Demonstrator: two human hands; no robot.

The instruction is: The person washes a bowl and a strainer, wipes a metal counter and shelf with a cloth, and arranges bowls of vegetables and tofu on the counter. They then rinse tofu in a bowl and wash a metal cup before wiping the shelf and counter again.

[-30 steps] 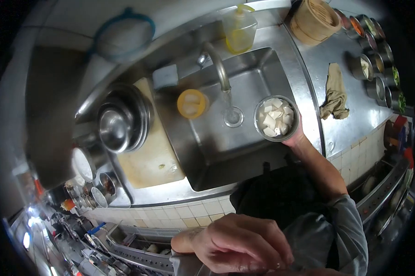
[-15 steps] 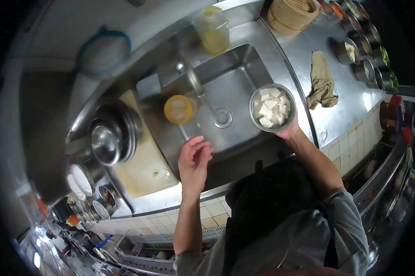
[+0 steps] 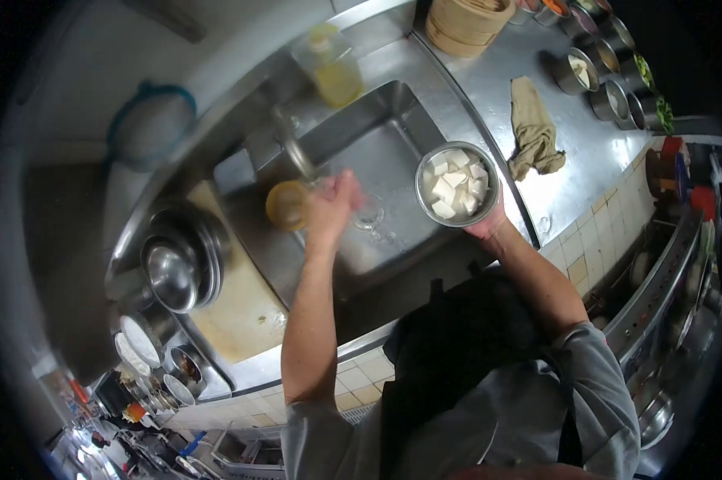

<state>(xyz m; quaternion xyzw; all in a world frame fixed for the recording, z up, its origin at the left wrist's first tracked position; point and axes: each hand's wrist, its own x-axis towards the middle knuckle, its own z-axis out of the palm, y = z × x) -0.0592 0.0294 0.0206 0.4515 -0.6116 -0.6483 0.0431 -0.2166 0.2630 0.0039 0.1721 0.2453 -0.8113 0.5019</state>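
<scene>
My right hand (image 3: 486, 224) is closed on the side of a round metal bowl (image 3: 422, 204) near the sink's right side. White tofu cubes (image 3: 454, 180) lie in liquid inside it. Over the sink (image 3: 385, 160), my left hand (image 3: 331, 206) is just below the faucet (image 3: 299, 156), its fingers smeared by motion. A round yellow-rimmed container (image 3: 279, 206) sits in the sink to the left of that hand. The drain (image 3: 367, 214) shows beyond the fingers, with water splashing around it.
A cutting board (image 3: 237, 320) and stacked metal bowls (image 3: 173, 272) stand left of the sink. Behind it is a yellow pump bottle (image 3: 333, 72). On the right counter lie a cloth (image 3: 533, 132), a bamboo steamer (image 3: 465, 28) and several small metal containers (image 3: 573, 76) of ingredients.
My left hand has moved forward from the sink's near edge to below the faucet. The bowl remains in my right hand. The view has shifted slightly.
</scene>
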